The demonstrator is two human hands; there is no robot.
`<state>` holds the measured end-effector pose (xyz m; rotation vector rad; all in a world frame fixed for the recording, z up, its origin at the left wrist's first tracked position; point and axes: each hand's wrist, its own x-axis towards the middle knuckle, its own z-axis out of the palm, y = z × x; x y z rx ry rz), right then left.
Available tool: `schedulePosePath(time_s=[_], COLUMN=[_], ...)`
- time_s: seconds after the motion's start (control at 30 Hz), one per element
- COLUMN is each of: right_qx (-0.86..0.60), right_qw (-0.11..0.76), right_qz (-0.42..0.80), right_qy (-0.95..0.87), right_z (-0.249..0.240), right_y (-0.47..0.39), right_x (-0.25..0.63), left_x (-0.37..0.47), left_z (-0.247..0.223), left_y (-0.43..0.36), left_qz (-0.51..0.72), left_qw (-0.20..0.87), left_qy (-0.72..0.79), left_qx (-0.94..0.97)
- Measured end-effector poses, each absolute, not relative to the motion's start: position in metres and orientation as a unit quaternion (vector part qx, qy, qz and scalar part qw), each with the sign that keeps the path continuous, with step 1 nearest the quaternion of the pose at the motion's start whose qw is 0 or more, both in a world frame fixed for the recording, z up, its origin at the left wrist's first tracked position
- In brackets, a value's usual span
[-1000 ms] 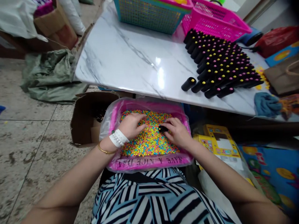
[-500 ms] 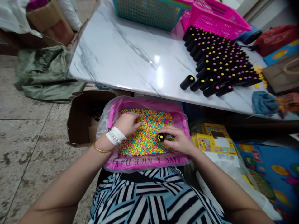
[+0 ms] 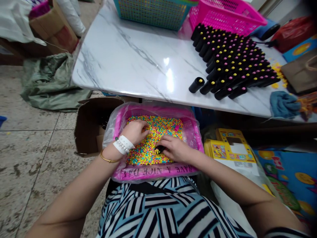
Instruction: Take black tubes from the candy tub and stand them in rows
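Observation:
A pink basket lined with clear plastic sits at my lap, holding a layer of small coloured balls. My left hand rests on the balls at the left side, thumb apart from the bent fingers; some fingertips are hidden. Nothing shows in it. In the middle of the basket, my right hand grips a small black tube, tilted with its mouth down at the balls. Coloured balls show at that mouth. A small pink piece lies on the balls near the far right corner.
Many black tubes with yellow or pink tops stand on the marble table. Behind them are a pink basket and a teal basket. A cardboard box is at left, yellow boxes at right.
My right hand has moved left and turned the black tube from mouth up to tilted down at the balls. My left hand has hardly moved.

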<state>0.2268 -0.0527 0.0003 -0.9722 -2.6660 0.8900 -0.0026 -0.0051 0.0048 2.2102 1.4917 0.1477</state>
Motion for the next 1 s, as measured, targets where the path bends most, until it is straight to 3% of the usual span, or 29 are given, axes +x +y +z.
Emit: schedulePosePath(time_s=[0.1, 0.17, 0.4, 0.63, 0.83, 1.0], right_qx=[-0.338, -0.368, -0.459, -0.618, -0.653, -0.673], right_qw=[0.175, 0.207, 0.297, 0.454, 0.428, 0.382], right_qz=[0.428, 0.440, 0.324, 0.151, -0.007, -0.057], right_qy=[-0.819, -0.793, -0.772, -0.624, -0.625, -0.631], right_z=[0.012, 0.018, 0.050, 0.075, 0.077, 0.078], right_y=[-0.053, -0.053, -0.054, -0.022, 0.013, 0.030], right_x=[0.240, 0.248, 0.264, 0.302, 0.299, 0.293], left_x=[-0.006, -0.007, -0.002, -0.009, -0.006, 0.017], left_z=[0.005, 0.005, 0.006, 0.000, 0.005, 0.048], left_y=[-0.005, -0.004, -0.002, 0.002, -0.008, -0.002], left_qz=[0.058, 0.057, 0.071, 0.080, 0.140, 0.256], left_qw=[0.238, 0.247, 0.266, 0.290, 0.252, 0.199], left_qy=[0.533, 0.532, 0.519, 0.533, 0.525, 0.469], left_qx=[0.810, 0.808, 0.809, 0.791, 0.801, 0.822])
